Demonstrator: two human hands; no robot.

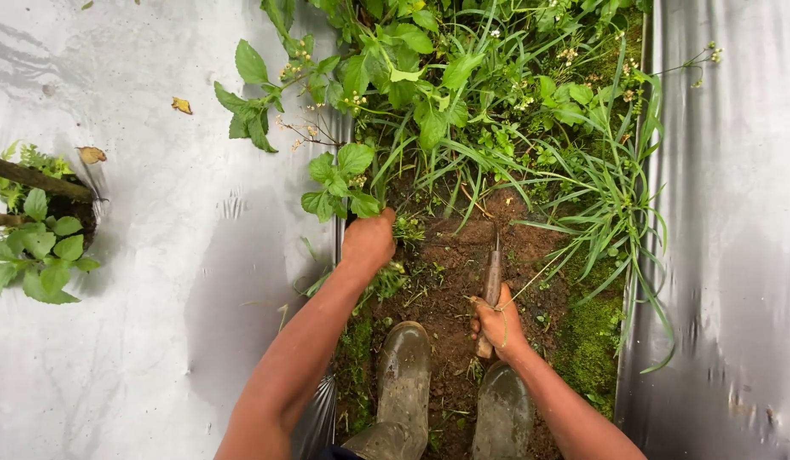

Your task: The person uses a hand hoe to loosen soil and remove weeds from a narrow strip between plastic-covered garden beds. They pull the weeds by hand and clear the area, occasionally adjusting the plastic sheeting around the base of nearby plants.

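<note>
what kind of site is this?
Likely a farm or garden plot, outdoors: silver plastic mulch on both sides of a weedy soil furrow, rubber boots, left hand in weeds, right hand holding a digging tool.

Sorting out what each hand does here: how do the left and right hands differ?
The left hand reaches farther forward, closed around weeds at the plastic sheet's edge; the right hand sits nearer the boots, gripping a digging tool whose tip points into bare soil. Both are bare and closed.

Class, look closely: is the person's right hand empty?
No: the right hand is closed around the handle of a narrow digging tool whose blade points into the soil.
</note>
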